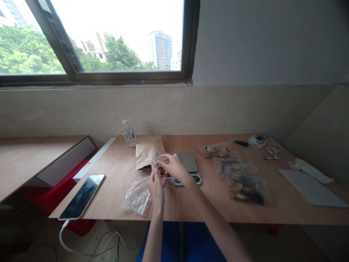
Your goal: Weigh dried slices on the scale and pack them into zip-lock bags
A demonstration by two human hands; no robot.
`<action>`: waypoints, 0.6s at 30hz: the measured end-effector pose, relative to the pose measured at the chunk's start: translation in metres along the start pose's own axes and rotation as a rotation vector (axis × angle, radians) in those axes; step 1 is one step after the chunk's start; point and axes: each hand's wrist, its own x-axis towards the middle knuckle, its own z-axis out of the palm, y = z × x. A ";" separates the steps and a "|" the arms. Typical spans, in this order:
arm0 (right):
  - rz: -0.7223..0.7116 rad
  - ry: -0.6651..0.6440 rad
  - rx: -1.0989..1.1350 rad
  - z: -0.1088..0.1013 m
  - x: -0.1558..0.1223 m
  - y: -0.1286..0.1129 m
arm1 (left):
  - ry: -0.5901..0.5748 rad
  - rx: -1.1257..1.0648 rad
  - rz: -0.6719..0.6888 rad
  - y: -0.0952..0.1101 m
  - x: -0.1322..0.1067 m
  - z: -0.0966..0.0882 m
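A clear zip bag (pixel 165 174) with brownish dried pieces inside is between my hands, above the table's middle. My left hand (pixel 156 187) is closed on the bag's left edge. From the right, my right hand (pixel 174 166) pinches the bag's upper edge, its fingers bent over the opening. Behind the bag stands a kitchen scale (pixel 188 162), partly covered by my right hand and forearm. A brown paper pouch (pixel 148 149) lies just beyond my left hand. Crumpled clear zip bags (pixel 136 196) lie left of my left wrist.
Several filled zip bags (pixel 247 189) lie on the right. Farther back are a green-handled screwdriver (pixel 242 143), a white round device (pixel 256 141) and a cable (pixel 273 153). A white sheet (pixel 313 189) lies far right. A phone (pixel 81 196) and a bottle (pixel 129 134) stand left.
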 end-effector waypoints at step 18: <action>-0.113 0.234 0.210 -0.017 -0.073 0.019 | -0.076 0.036 0.052 0.032 -0.017 -0.001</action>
